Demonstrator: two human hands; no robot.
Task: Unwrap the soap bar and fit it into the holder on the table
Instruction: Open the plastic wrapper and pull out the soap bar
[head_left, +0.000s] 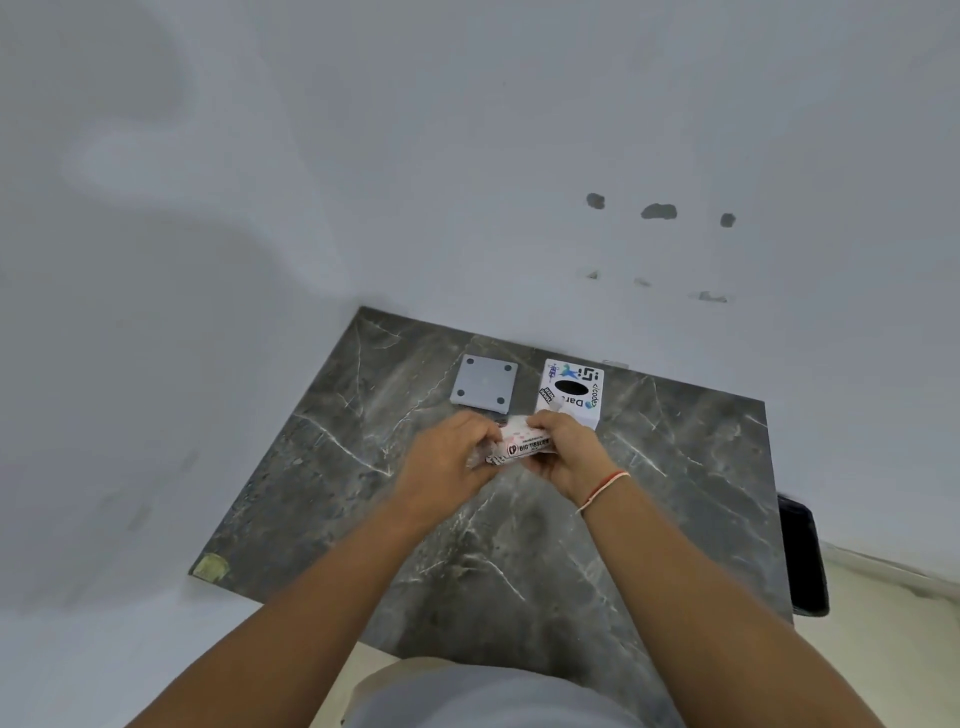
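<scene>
While both hands are raised over the marble table (675, 499), the head view shows the left hand (441, 457) and right hand (569, 452) gripping opposite ends of the wrapped packet (522, 446), printed "BIG TISSUES". Its wrapper looks mostly intact, so unwrapping has barely begun. Beyond it stands the white box holder (571, 395), beside a grey square plate (484, 383); fitting is not yet done.

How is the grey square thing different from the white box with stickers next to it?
The grey square is flat and low; the white box stands taller. The grey square is plain with four dark dots at its corners; the white box carries stickers and a black oval hole on top. Both sit on the marble table by the wall, beyond the left hand and right hand, untouched.
</scene>
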